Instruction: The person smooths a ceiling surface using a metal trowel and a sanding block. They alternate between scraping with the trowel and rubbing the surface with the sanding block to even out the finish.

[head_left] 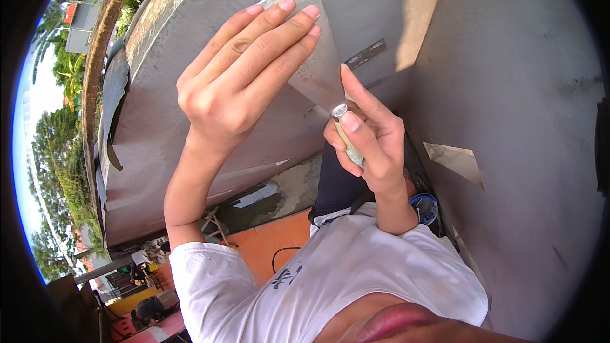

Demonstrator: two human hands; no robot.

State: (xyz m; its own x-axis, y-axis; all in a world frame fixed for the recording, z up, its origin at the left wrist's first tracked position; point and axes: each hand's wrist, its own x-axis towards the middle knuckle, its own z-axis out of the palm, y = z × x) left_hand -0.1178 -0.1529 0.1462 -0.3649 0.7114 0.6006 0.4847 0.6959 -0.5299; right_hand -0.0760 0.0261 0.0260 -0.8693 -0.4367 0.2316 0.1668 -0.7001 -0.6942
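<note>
My left hand (pixel 235 82) is up at the grey curved wall (pixel 273 133), its fingers stretched flat over the wide metal blade (pixel 321 73) of a scraper; its thumb is hidden. My right hand (pixel 378 143) is closed round the scraper's pale yellowish handle (pixel 352 140), thumb along it and index finger reaching up beside the blade. The blade widens upward from the handle and lies on or close to the wall surface.
A grey wall (pixel 521 121) rises on the right, with a blue-rimmed bucket (pixel 424 209) near its foot. Below are an orange floor (pixel 257 248) and a small wooden stand (pixel 213 225). A weathered edge (pixel 105 76) borders greenery on the left; another person (pixel 149 308) is at lower left.
</note>
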